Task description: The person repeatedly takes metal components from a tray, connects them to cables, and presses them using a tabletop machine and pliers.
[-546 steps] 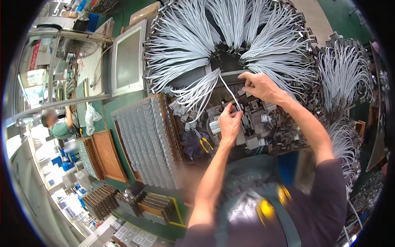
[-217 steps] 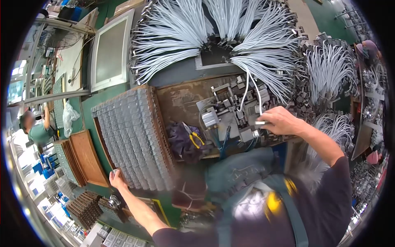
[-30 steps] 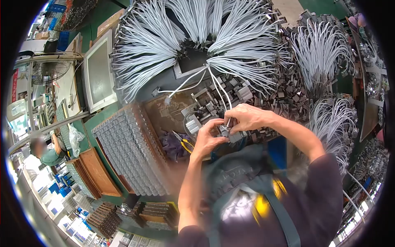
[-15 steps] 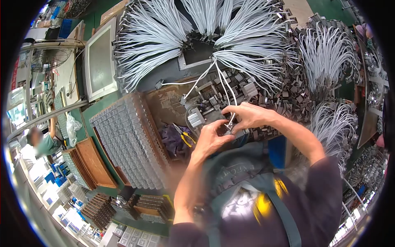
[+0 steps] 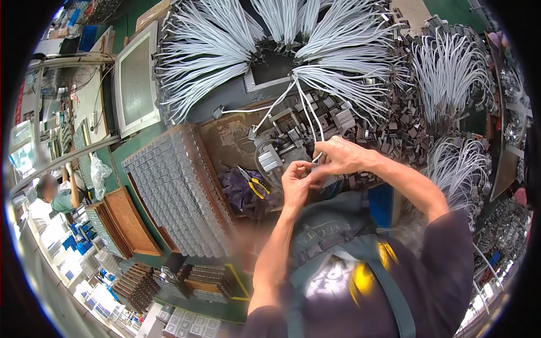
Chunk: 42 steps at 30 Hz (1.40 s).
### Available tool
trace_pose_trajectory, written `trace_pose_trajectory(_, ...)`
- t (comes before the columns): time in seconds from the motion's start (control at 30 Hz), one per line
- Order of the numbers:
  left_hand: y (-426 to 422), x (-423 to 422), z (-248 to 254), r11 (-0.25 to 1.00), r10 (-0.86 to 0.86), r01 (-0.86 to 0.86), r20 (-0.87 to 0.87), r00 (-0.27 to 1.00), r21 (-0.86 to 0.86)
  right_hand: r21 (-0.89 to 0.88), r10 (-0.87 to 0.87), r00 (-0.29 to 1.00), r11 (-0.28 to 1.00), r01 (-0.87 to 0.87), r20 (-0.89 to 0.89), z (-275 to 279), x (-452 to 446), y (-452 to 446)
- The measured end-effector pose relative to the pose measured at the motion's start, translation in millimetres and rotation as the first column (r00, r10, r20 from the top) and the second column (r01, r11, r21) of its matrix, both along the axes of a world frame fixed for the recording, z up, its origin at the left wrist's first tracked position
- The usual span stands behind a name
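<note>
White cable (image 5: pixel 317 158) is pinched in the right hand (image 5: pixel 342 156) near the front of the table (image 5: pixel 222 135), while the left hand (image 5: pixel 297 179) closes around its end, seemingly to steady it for close work.

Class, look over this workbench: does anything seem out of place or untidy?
Two white cables splay sideways from the fanned bundles. Small metal blocks lie jumbled, and yellow-handled pliers rest on a crumpled cloth. Nothing looks clearly damaged or spilled.
</note>
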<state>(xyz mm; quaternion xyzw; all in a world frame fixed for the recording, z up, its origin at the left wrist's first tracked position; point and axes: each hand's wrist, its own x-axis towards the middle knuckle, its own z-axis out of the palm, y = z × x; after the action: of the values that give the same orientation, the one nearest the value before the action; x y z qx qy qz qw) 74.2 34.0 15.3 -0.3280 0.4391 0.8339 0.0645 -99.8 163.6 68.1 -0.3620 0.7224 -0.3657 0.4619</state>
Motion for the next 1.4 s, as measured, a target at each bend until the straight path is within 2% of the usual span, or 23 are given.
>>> trace_pose_trajectory(0.07,-2,-5,-11,0.999,0.003,-0.007,0.121,0.993,0.038,0.059,0.115,0.992,0.992,-0.112,-0.053,6,0,-2)
trace_pose_trajectory(0.1,0,-9,-14,0.999,0.017,-0.022,0.122,0.992,0.038,0.059,0.129,0.990,0.990,-0.126,-0.052,-1,5,-5)
trace_pose_trajectory(0.17,4,-20,-19,0.987,0.133,-0.151,0.251,0.959,0.056,0.072,0.158,0.938,0.987,-0.143,-0.310,-22,13,-11)
trace_pose_trajectory(0.23,-1,-30,2,0.989,0.135,-0.145,0.226,0.965,0.027,0.099,0.194,0.926,0.980,-0.171,-0.322,-9,2,-15)
trace_pose_trajectory(0.27,-2,-32,11,0.986,0.148,-0.130,0.188,0.971,-0.109,0.091,0.205,0.911,0.979,-0.185,-0.357,-6,-2,-15)
trace_pose_trajectory(0.33,-5,-23,2,0.899,0.138,-0.053,0.167,0.976,-0.434,0.029,0.187,0.880,0.981,-0.194,-0.438,-11,-4,-11)
trace_pose_trajectory(0.37,-4,-17,-9,0.899,0.141,-0.058,0.161,0.977,-0.435,0.029,0.189,0.876,0.980,-0.196,-0.444,-16,-9,-12)
trace_pose_trajectory(0.43,0,-3,-13,0.841,-0.058,0.180,0.245,0.968,-0.510,0.077,0.246,0.811,0.967,-0.243,-0.531,-26,-11,-13)
trace_pose_trajectory(0.5,4,5,-22,0.814,-0.058,0.184,0.238,0.969,-0.552,0.060,0.231,0.784,0.969,-0.242,-0.577,-37,-12,-17)
trace_pose_trajectory(0.57,5,12,-34,0.780,-0.159,0.282,0.259,0.953,-0.558,0.123,0.303,0.761,0.950,-0.285,-0.573,-39,-12,-25)
trace_pose_trajectory(0.63,6,9,-23,0.780,-0.160,0.282,0.257,0.953,-0.559,0.087,0.294,0.757,0.949,-0.302,-0.583,-40,-9,-27)
trace_pose_trajectory(0.7,10,5,-18,0.761,-0.195,0.348,0.319,0.927,-0.547,0.177,0.370,0.760,0.928,-0.327,-0.535,-38,-9,-26)
trace_pose_trajectory(0.73,14,7,-19,0.817,-0.140,0.259,0.258,0.956,-0.516,0.144,0.349,0.757,0.934,-0.325,-0.552,-42,-7,-24)
trace_pose_trajectory(0.83,14,13,-26,0.753,-0.196,0.272,0.190,0.962,-0.599,0.160,0.355,0.756,0.933,-0.323,-0.550,-46,-6,-26)
trace_pose_trajectory(0.93,19,15,-21,0.801,-0.137,0.191,0.137,0.981,-0.567,0.164,0.368,0.696,0.925,-0.344,-0.617,-68,0,-32)
trace_pose_trajectory(1.1,6,11,-15,0.841,-0.148,0.225,0.192,0.970,-0.492,0.134,0.376,0.694,0.916,-0.378,-0.614,-70,-4,-31)
trace_pose_trajectory(1.17,0,13,-15,0.860,-0.146,0.229,0.210,0.967,-0.457,0.189,0.352,0.705,0.934,-0.302,-0.615,-70,-1,-30)
trace_pose_trajectory(1.23,-10,14,-12,0.909,-0.015,0.068,0.130,0.991,-0.411,0.172,0.320,0.717,0.946,-0.275,-0.620,-79,4,-20)
trace_pose_trajectory(1.27,-18,17,-6,0.935,0.008,0.051,0.165,0.986,-0.352,0.224,0.266,0.754,0.961,-0.161,-0.600,-74,15,-16)
trace_pose_trajectory(1.3,-26,21,-2,0.927,0.022,0.044,0.172,0.985,-0.371,0.271,0.205,0.788,0.961,-0.050,-0.580,-65,28,-15)
trace_pose_trajectory(1.37,-45,33,5,0.932,0.192,-0.144,0.117,0.974,-0.333,0.196,0.071,0.823,0.979,0.050,-0.564,-33,51,-12)
trace_pose_trajectory(1.4,-55,40,11,0.919,0.246,-0.204,0.084,0.966,-0.337,0.246,0.095,0.846,0.968,0.044,-0.524,-34,62,-10)
